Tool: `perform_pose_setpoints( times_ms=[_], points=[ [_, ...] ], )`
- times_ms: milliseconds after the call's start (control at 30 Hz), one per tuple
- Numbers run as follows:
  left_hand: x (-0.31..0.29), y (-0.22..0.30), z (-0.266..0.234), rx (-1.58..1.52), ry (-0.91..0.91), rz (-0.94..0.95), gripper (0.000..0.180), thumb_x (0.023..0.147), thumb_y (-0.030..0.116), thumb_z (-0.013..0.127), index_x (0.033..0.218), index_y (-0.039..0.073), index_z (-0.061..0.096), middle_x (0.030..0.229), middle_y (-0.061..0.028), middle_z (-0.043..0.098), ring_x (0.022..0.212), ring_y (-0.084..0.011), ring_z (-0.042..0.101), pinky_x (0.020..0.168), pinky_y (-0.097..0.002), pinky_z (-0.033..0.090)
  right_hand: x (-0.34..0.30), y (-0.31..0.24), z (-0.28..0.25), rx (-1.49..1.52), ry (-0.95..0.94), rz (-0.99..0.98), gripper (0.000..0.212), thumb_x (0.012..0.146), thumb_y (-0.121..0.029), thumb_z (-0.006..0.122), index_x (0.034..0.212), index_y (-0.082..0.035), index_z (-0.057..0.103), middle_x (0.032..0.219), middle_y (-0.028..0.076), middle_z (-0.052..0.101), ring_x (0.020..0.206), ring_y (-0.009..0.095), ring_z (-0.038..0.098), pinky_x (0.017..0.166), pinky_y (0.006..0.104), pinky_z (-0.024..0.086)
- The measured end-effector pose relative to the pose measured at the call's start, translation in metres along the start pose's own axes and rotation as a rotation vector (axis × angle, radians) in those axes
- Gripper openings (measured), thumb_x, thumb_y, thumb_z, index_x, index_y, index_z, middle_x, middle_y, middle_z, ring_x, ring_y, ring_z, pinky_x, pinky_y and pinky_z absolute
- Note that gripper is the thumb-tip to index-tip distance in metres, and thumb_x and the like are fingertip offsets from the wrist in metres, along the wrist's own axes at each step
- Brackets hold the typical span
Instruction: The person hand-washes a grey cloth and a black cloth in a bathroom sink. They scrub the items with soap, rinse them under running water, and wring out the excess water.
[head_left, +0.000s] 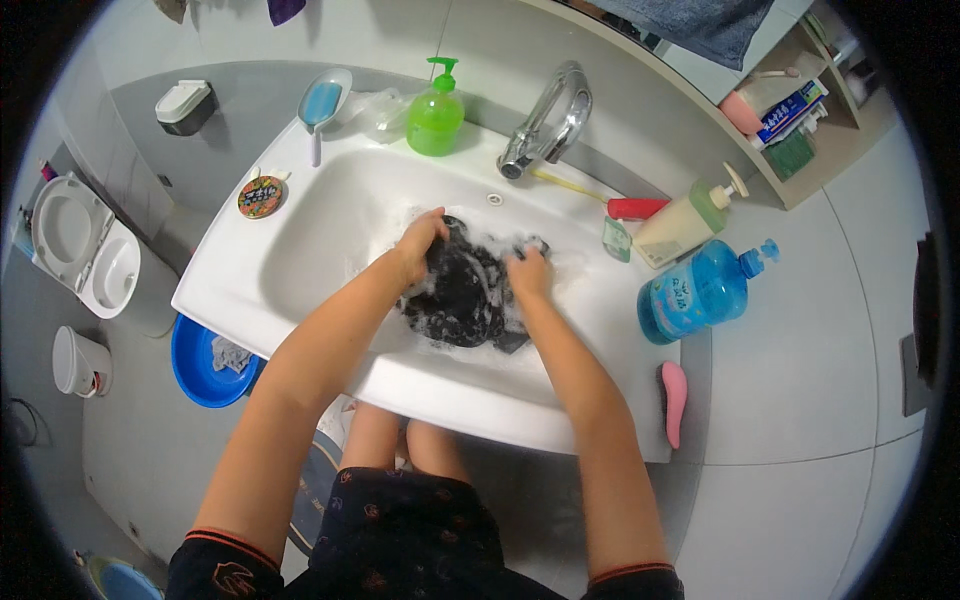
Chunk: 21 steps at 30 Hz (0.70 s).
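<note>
A black, soaked piece of clothing lies bunched in the basin of the white sink, with white suds over and around it. At its upper left edge my left hand is closed on the cloth, the fingertips curled over the fabric. My right hand grips the cloth at its right side, fingers bent and partly hidden by foam. Between the two hands the dark fabric lies in folds. Above the basin stands a chrome faucet, curving over the rim.
A green pump bottle and a blue scoop sit on the back ledge. To the right are a cream pump bottle, a large blue bottle and a pink brush. A blue basin stands on the floor at left, near a toilet.
</note>
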<state>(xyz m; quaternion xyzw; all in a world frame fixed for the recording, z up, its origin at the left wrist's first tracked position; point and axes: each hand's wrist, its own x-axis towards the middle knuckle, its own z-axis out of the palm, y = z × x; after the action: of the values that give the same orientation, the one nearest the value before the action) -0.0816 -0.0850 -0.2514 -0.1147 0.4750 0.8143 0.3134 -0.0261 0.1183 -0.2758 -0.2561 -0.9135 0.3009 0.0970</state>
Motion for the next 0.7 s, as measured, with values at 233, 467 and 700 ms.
perform_pose_setpoints(
  times_ms=[233, 467, 700],
  points=[
    [0.024, -0.007, -0.032, -0.261, -0.285, 0.096, 0.072, 0.080, 0.072, 0.049, 0.121, 0.013, 0.053, 0.104, -0.0082, 0.058, 0.087, -0.0217, 0.058, 0.079, -0.0374, 0.050, -0.124, -0.126, -0.013, 0.379, -0.039, -0.820, 0.037, 0.065, -0.024, 0.068, 0.093, 0.000, 0.058, 0.107, 0.021, 0.048, 0.100, 0.039, 0.046, 0.087, 0.0477, 0.038],
    [-0.048, -0.004, 0.007, -0.156, -0.376, 0.285, 0.044, 0.094, 0.046, 0.044, 0.114, 0.010, 0.057, 0.104, -0.0074, 0.061, 0.090, -0.0178, 0.057, 0.080, -0.0331, 0.049, -0.121, -0.137, -0.015, 0.152, -0.040, -0.720, 0.035, 0.071, -0.033, 0.071, 0.092, -0.006, 0.066, 0.096, 0.021, 0.064, 0.088, 0.039, 0.060, 0.086, 0.0459, 0.045],
    [-0.035, -0.011, 0.044, 0.096, -0.103, -0.090, 0.038, 0.091, 0.035, 0.050, 0.098, 0.000, 0.061, 0.087, -0.0138, 0.065, 0.075, -0.0264, 0.062, 0.071, -0.0405, 0.052, -0.023, -0.085, -0.036, -0.014, 0.169, -0.312, 0.041, 0.077, -0.040, 0.067, 0.101, -0.007, 0.061, 0.088, 0.018, 0.065, 0.084, 0.038, 0.062, 0.073, 0.0464, 0.049]
  ],
)
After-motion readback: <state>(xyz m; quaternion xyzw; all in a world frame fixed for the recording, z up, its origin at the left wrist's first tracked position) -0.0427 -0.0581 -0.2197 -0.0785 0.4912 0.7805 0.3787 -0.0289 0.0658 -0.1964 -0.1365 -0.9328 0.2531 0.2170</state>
